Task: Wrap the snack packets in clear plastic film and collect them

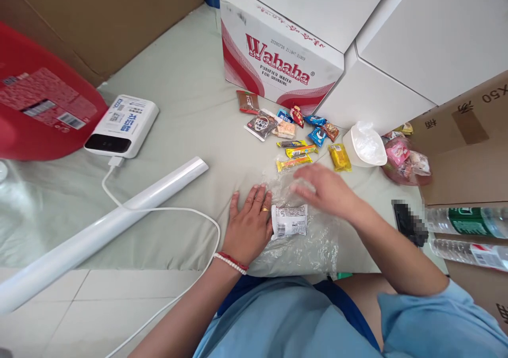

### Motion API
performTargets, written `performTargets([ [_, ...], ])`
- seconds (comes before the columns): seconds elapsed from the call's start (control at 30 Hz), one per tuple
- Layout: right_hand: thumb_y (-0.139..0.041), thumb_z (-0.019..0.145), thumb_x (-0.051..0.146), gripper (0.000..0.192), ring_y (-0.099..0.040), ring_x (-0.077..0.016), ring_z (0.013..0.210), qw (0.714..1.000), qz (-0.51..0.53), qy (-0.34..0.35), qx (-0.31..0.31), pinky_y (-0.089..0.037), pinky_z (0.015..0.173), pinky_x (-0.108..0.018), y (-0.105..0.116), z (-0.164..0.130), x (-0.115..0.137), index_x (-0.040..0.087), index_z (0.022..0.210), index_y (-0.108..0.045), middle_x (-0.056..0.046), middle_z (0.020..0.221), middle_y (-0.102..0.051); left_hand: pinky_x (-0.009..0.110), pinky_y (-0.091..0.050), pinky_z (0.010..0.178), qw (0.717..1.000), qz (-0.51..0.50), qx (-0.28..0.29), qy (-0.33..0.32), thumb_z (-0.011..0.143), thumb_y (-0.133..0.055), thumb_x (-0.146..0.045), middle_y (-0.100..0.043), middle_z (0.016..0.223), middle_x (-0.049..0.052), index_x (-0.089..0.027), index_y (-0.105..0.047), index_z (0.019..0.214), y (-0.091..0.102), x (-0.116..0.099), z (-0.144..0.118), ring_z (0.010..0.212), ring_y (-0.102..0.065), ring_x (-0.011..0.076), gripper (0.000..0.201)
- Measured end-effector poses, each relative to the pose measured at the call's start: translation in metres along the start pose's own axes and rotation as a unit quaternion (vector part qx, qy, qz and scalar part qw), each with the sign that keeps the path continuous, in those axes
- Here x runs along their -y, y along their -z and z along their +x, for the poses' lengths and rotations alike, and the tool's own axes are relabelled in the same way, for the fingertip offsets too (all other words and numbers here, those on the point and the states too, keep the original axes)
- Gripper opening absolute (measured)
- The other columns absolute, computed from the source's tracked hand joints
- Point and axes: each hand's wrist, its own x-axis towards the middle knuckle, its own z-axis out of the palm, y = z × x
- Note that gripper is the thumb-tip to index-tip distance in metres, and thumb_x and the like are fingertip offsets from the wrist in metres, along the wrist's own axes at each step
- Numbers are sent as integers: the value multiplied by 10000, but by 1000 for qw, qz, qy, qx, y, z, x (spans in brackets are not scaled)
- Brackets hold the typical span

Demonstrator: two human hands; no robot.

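My left hand [250, 217] lies flat with fingers spread on the cloth and the edge of a clear plastic bag [317, 247]. Beside its fingers is a white snack packet [289, 221] with printed text and a barcode, resting on the bag. My right hand [327, 188], slightly blurred, is over the upper part of the bag with thumb and fingers apart and nothing visible in it. Just beyond it lie yellow snack sticks [294, 162] and a yellow packet [339, 157]. Farther back is a group of small wrapped snacks [262, 124] in brown, blue and red.
A Wahaha carton [278, 56] stands at the back. To the right are a white tub [359, 146] holding plastic film, a pink bowl of snacks [413, 175] and water bottles [468, 221]. At left, a white cable [182, 209] crosses a long white tube [107, 231] from a white device [127, 119].
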Motion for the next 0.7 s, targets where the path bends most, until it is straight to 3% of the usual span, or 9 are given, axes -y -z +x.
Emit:
performTargets([
  [0.07,-472,1052,388,352,-618,-326,1124,996,-61,-37,-54,-482,940,-443,18,44,-23,170,1219,-692,-146,1177,-718,647,-150,1272,1000,-4,0,2,1018,-443,-308,-408,1646,128,-164,-519,1521,1,0,0,1540,-370,318,529],
  [0.17,-458,1023,258,357,-590,-350,1158,987,-147,-20,-58,-474,944,-451,30,120,-59,122,1265,-683,-186,1235,-692,645,-153,1272,1000,-9,0,2,1013,-459,-304,-407,1646,122,-175,-523,1520,1,0,0,1537,-375,316,527],
  [0.27,-474,981,154,467,-541,-347,1272,977,-209,33,11,-471,955,-430,27,185,-84,146,1432,-595,-166,1454,-593,642,-156,1275,1000,-9,4,6,1023,-465,-335,-407,1650,107,-203,-532,1515,1,0,0,1539,-373,310,514],
  [0.37,-547,948,155,579,-563,-329,1279,963,-235,63,113,-471,954,-404,22,223,-95,213,1523,-518,-132,1564,-502,640,-152,1279,1000,-9,6,10,1028,-476,-379,-407,1655,90,-254,-549,1504,0,-1,0,1545,-364,306,498],
  [0.43,-596,930,178,569,-597,-331,1236,957,-247,61,141,-469,953,-405,21,235,-99,207,1496,-550,-153,1505,-547,637,-147,1282,1000,-13,9,10,1028,-478,-396,-404,1658,85,-275,-550,1503,1,-1,0,1553,-352,304,495],
  [0.5,-637,918,206,463,-617,-336,1194,958,-255,45,124,-469,944,-413,21,240,-106,166,1379,-645,-176,1418,-597,635,-138,1284,1000,-17,12,13,1033,-464,-392,-398,1662,81,-281,-548,1504,1,-1,0,1559,-341,298,491],
  [0.57,-621,952,269,317,-622,-319,1161,966,-246,25,73,-466,938,-406,23,236,-115,100,1203,-716,-180,1339,-627,637,-126,1285,1000,-19,15,16,1039,-445,-382,-384,1668,77,-280,-543,1506,1,-1,0,1563,-332,294,489],
  [0.7,-465,1052,386,412,-571,-282,1153,986,-130,43,-91,-447,954,-417,36,200,-129,66,968,-711,-153,1137,-672,649,-123,1283,1000,-20,12,17,1040,-420,-359,-377,1671,92,-251,-518,1526,1,-1,0,1567,-323,298,508],
])
